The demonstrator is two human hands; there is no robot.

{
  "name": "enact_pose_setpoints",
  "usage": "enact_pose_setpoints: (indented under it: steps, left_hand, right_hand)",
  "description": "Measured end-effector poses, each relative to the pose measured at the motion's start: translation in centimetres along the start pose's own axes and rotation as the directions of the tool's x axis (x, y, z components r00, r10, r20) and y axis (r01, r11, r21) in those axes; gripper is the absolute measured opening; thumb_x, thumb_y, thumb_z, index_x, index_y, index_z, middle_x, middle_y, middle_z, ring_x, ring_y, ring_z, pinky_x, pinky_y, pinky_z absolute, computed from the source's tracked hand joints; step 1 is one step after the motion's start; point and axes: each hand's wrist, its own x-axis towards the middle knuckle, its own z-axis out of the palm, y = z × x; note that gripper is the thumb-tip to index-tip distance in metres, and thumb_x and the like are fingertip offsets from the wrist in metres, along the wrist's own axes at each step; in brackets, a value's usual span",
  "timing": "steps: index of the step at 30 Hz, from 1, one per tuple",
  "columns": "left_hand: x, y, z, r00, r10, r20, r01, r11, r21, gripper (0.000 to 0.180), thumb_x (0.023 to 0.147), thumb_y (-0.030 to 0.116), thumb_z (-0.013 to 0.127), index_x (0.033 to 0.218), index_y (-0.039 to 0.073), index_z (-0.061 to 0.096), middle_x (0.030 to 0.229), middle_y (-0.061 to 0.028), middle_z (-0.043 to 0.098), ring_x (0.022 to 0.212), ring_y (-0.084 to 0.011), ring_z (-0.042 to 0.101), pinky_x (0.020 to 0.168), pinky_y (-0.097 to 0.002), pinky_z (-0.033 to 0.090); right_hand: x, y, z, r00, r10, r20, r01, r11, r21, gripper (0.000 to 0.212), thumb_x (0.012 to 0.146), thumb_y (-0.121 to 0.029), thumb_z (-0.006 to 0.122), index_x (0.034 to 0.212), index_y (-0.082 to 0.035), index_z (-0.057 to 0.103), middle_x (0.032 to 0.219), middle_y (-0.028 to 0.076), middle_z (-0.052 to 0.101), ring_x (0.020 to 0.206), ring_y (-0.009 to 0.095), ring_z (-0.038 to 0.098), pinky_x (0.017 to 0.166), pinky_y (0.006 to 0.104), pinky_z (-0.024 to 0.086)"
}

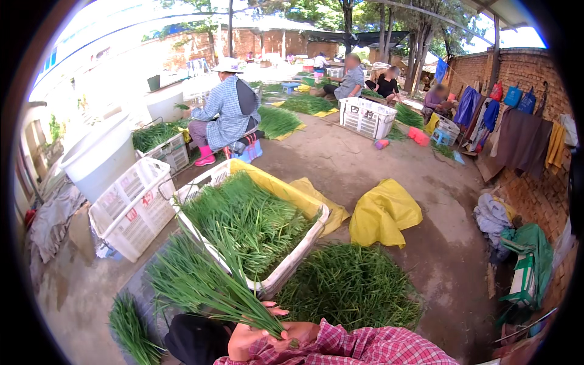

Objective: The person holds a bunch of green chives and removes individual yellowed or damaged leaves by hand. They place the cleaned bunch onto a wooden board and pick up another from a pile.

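Note:
A bunch of long green chives (243, 299) lies across my hands, its leaves fanning to the upper left and its stem ends toward me. My left hand (244, 336) is closed around the lower stems, its fingers showing past the bunch. At the stem ends, my right hand (294, 333) touches the same bunch with bent fingers. Just ahead stands a white plastic crate (317, 226) lined with yellow cloth and heaped with chives (243, 213). A large loose pile of chives (353, 286) spreads on the ground to its right.
An empty white crate (131, 210) and a large white tub (100, 158) stand at left. Yellow cloth (384, 213) lies crumpled ahead. A smaller chive bundle (131, 328) rests lower left. A person in a hat (226, 112) sits ahead; others sit farther back. Clothes (523, 146) hang along the right wall.

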Motion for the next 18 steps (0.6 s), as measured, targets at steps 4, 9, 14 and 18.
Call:
enact_pose_setpoints:
  steps: [4, 9, 14, 18]
  left_hand:
    - [-0.2, -0.2, 1.2, 0.990, 0.123, -0.072, -0.123, 0.992, 0.011, 0.046, 0.072, 0.013, 0.056, 0.109, -0.005, 0.034, 0.090, -0.0210, 0.054, 0.089, -0.0327, 0.052, 0.091, -0.0468, 0.028]
    - [-0.5, 0.5, 2.1, 0.981, 0.104, -0.164, -0.101, 0.995, 0.024, 0.033, 0.075, 0.011, 0.052, 0.102, -0.003, 0.039, 0.077, -0.0149, 0.055, 0.081, -0.0321, 0.054, 0.092, -0.0500, 0.025]
    - [-0.6, 0.3, 1.8, 0.978, 0.105, -0.181, -0.105, 0.994, 0.011, 0.023, 0.082, 0.012, 0.045, 0.101, -0.001, 0.040, 0.072, -0.0108, 0.051, 0.075, -0.0284, 0.054, 0.084, -0.0472, 0.035]
    - [-1.2, 1.1, 0.4, 0.974, 0.117, -0.192, -0.130, 0.990, -0.059, 0.022, 0.083, 0.009, 0.042, 0.103, 0.000, 0.040, 0.071, -0.0079, 0.049, 0.075, -0.0245, 0.054, 0.080, -0.0457, 0.038]
  right_hand:
    - [0.7, 1.5, -1.4, 0.992, 0.088, 0.094, -0.108, 0.964, 0.242, 0.031, 0.076, -0.030, 0.056, 0.074, -0.003, 0.042, 0.049, -0.004, 0.035, 0.042, 0.005, 0.031, 0.041, 0.0187, 0.024]
    - [1.0, 1.5, -0.5, 0.982, 0.030, 0.186, -0.054, 0.991, 0.125, 0.037, 0.077, -0.039, 0.052, 0.084, -0.005, 0.041, 0.052, -0.005, 0.031, 0.044, 0.004, 0.028, 0.044, 0.0196, 0.023]
    - [0.9, 0.2, 0.7, 0.996, 0.071, 0.057, -0.065, 0.994, -0.093, 0.046, 0.073, -0.044, 0.055, 0.088, -0.003, 0.042, 0.060, -0.003, 0.037, 0.051, 0.006, 0.034, 0.048, 0.0198, 0.027]
    - [-0.2, -1.1, 0.8, 0.976, 0.151, -0.156, -0.215, 0.776, -0.593, 0.055, 0.073, -0.040, 0.057, 0.105, 0.002, 0.041, 0.092, 0.008, 0.048, 0.088, 0.014, 0.045, 0.076, 0.0272, 0.037]
